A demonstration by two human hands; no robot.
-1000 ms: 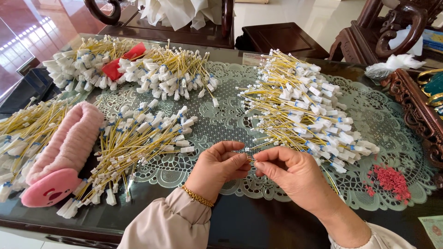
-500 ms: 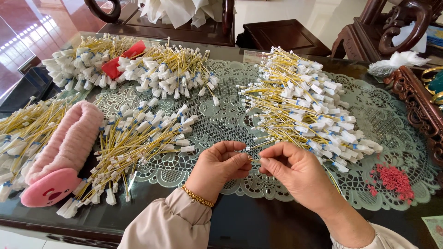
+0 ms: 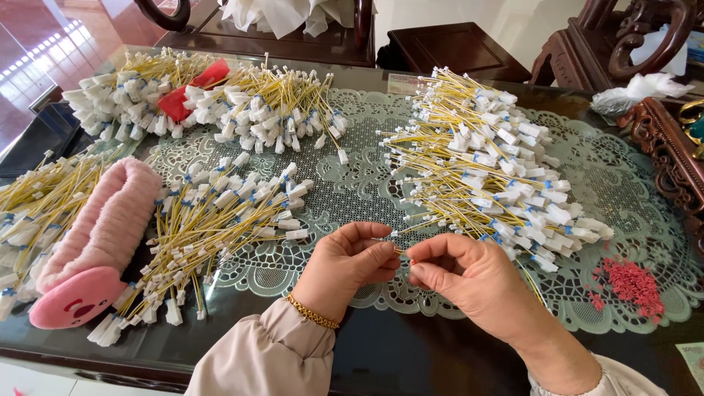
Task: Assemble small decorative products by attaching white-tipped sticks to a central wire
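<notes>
My left hand [image 3: 350, 265] and my right hand [image 3: 469, 282] meet over the near edge of a lace doily [image 3: 352, 187], fingertips pinched together on one thin yellow wire [image 3: 402, 251] with a small white connector. A gold bracelet sits on my left wrist. Just beyond my right hand lies a big heap of yellow wires with white plugs [image 3: 488, 172]. Another heap of the same wires [image 3: 220, 216] lies left of my left hand.
More wire heaps sit at the far left [image 3: 205, 95] and left edge [image 3: 37, 202]. A pink plush slipper-like thing [image 3: 99, 246] lies at left. Small red bits [image 3: 634, 282] are piled at right. Dark carved wooden furniture [image 3: 664, 147] borders the right side.
Both hands stay pinched together at the doily's front edge; they have shifted only slightly, the fingers working the wire between them.
</notes>
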